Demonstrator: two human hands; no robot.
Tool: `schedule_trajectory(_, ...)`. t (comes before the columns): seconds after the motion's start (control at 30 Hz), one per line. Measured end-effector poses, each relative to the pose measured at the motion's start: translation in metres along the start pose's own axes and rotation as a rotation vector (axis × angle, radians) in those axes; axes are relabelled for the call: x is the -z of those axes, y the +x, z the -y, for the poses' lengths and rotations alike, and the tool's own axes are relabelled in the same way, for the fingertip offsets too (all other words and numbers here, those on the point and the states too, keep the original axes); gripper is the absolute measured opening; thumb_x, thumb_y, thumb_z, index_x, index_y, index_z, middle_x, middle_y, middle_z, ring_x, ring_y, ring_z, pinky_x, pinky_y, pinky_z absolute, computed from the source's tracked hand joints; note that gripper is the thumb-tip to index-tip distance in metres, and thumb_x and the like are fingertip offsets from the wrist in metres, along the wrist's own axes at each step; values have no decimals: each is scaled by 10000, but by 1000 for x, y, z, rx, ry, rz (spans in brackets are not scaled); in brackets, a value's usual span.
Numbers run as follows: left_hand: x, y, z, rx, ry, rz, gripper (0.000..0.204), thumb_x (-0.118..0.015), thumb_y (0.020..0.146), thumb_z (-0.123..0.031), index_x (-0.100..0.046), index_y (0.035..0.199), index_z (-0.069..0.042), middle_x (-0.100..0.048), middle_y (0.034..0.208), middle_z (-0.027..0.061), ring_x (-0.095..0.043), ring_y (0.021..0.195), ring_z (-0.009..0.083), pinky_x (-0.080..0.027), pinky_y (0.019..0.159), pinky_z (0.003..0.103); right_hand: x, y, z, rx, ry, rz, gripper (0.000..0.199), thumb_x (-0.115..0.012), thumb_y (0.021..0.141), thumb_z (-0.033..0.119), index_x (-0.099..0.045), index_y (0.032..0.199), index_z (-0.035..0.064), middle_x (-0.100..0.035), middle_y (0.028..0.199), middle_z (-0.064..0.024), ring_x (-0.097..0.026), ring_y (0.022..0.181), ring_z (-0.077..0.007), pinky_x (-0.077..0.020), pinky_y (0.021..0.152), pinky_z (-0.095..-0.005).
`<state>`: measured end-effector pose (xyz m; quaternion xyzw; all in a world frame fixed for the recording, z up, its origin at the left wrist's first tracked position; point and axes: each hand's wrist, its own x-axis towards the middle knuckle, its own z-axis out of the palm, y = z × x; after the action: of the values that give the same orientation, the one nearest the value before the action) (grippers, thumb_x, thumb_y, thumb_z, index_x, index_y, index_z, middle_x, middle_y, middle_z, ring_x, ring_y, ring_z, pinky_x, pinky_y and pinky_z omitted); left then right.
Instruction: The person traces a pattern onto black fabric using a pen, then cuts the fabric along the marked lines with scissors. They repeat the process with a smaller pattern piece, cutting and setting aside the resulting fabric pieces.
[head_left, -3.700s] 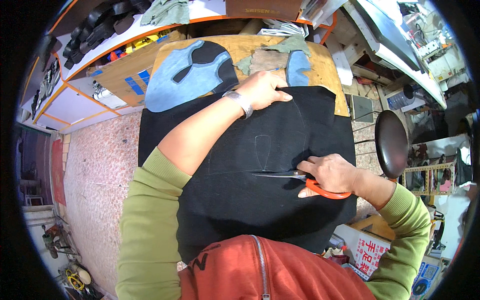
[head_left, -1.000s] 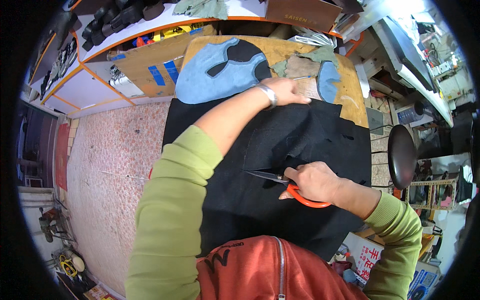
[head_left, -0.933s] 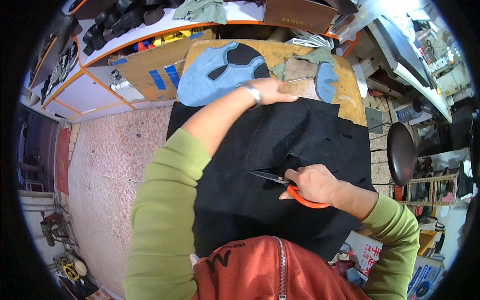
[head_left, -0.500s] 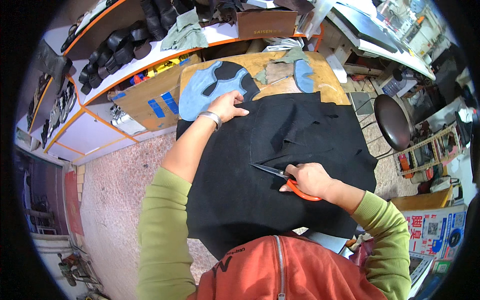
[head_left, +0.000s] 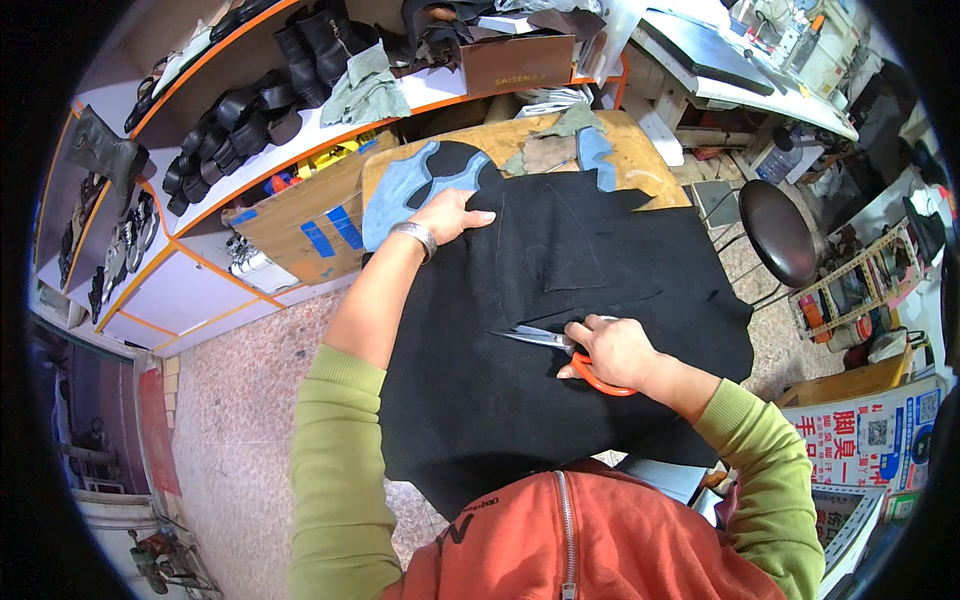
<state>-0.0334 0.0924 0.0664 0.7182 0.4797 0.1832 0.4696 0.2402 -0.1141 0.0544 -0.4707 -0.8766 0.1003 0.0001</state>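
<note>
A large sheet of black material [head_left: 480,400], fabric or leather I cannot tell, spreads over the table and hangs toward my body. Thin pale lines and a narrow slit show near its middle. My left hand [head_left: 448,215] grips its far left edge, thumb on top and the other fingers partly hidden. In my right hand [head_left: 612,352] is a pair of scissors [head_left: 540,338] with orange handles. Their blades point left, nearly level, at the slit's left end. Light blue cut pieces [head_left: 392,190] lie past my left hand, partly under the sheet.
The wooden table [head_left: 645,165] also bears grey-green and brown scraps [head_left: 550,152]. Behind it, shelves hold black shoes [head_left: 235,105] and a brown box [head_left: 520,65]. A round dark stool [head_left: 777,232] stands to the right, and a cardboard panel [head_left: 300,225] leans at the left.
The black sheet's far part has flattened and spread over more of the blue pieces. The scissors have turned more level, their tips still near the slit's left end. My left hand stays at the edge.
</note>
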Motion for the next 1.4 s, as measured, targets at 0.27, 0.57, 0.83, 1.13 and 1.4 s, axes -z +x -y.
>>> schedule_trajectory(0.27,9,-16,-18,-167,-40,13,292,-717,867,-199,-670,1029,39,-692,906,47,-584,833,126,-470,824,293,7,25,16,-8,12,-19,634,-616,811,635,-622,1132,88,-629,909,-115,-681,817,-294,-556,698,-382)
schedule_trajectory(0.57,2,-16,-7,-145,0,-125,302,-699,883,-184,-652,1066,52,-692,909,38,-600,836,125,-489,824,302,18,16,35,-111,101,24,607,-617,832,609,-609,1131,82,-613,929,-144,-678,842,-326,-548,741,-401)
schedule_trajectory(0.83,-9,-35,2,-119,-288,-217,268,-688,900,-128,-653,1100,46,-703,972,53,-625,850,118,-517,814,284,18,-2,45,-198,396,15,592,-657,857,510,-563,1159,11,-611,964,-209,-644,861,-392,-523,775,-448)
schedule_trajectory(1.13,-38,-76,4,-153,-421,-620,294,-710,881,-146,-665,1097,48,-694,1003,44,-614,880,121,-496,830,277,12,-15,54,-253,491,-69,545,-670,862,477,-562,1110,3,-605,915,-206,-635,850,-400,-514,764,-452)
schedule_trajectory(1.4,-57,-97,28,-171,-690,-797,278,-703,900,-122,-656,1121,39,-678,1071,47,-604,951,122,-478,891,281,8,-20,54,-237,503,-117,519,-631,881,502,-550,1043,15,-613,882,-215,-646,811,-410,-530,719,-468)
